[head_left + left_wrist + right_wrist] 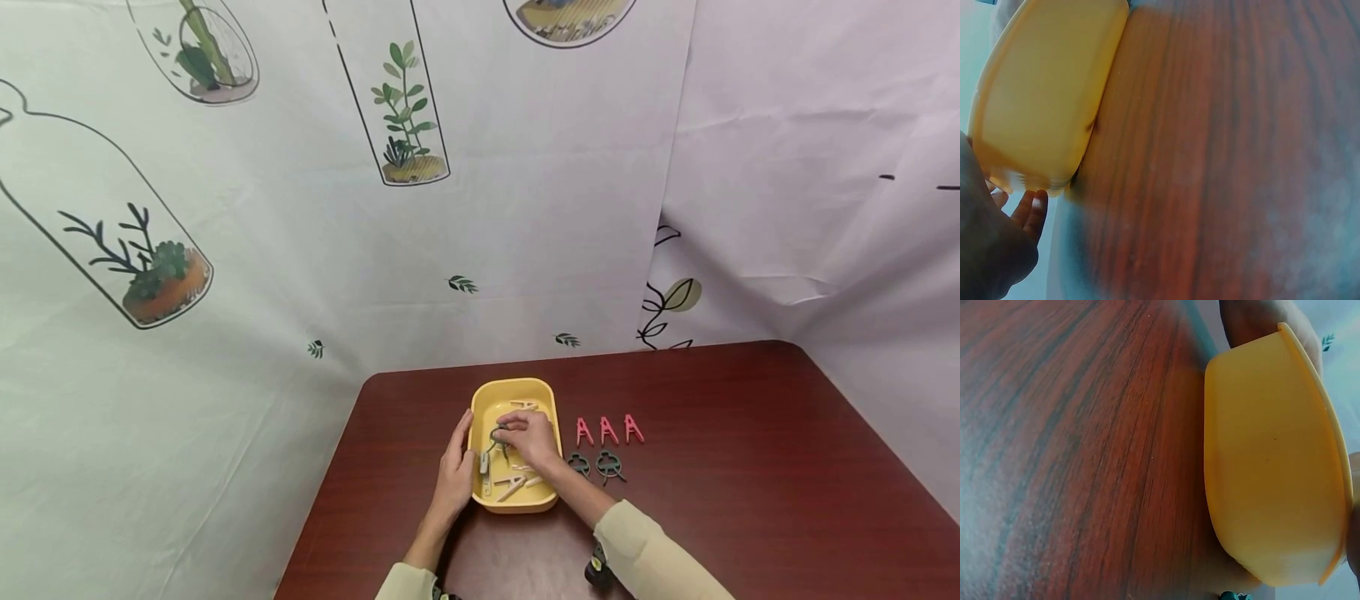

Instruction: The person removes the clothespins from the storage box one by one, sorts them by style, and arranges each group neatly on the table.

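Observation:
A yellow plastic bin (480,400) stands on the table with several clips inside. My left hand (453,468) rests along its left side, fingers rather straight against the outer wall, as the left wrist view also shows. Reaching over the right rim, my right hand (531,437) pinches a dark green ring-shaped clip (497,437) between thumb and fingers, above the bin's floor. Among the things in the bin are a pale pink clothespin (512,488), another pale clothespin (524,405) at the far end, and a grey-white clip (484,463) by the left wall.
Right of the bin, three pinkish-red clothespins (608,430) lie in a row on the dark red wooden table (720,467). Two dark green ring-shaped clips (609,465) lie just below them. A printed cloth (525,250) hangs behind the table's far edge.

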A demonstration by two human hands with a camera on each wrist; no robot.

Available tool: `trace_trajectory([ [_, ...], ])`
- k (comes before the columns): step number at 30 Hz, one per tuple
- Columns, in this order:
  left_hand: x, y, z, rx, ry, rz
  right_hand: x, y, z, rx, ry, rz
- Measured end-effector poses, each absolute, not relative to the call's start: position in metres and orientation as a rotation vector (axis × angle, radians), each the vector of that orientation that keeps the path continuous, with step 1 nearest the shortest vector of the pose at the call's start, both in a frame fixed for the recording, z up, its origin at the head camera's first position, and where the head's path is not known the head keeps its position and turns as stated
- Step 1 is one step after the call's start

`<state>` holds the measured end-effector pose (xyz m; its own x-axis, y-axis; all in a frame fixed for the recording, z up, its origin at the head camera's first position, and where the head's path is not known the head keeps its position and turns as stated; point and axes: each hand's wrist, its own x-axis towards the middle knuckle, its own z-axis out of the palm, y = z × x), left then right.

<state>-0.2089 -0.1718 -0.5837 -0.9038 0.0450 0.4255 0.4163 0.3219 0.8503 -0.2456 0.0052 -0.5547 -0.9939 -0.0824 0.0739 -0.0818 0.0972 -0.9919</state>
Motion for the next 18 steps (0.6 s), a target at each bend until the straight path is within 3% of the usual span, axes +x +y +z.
trace_trajectory([
  [18, -0.2081, -0.1721, -0.5846, -0.355, -2.357, -1.604, -0.2461, 0.0057, -0.5501, -0.114, 2.191, -2.170],
])
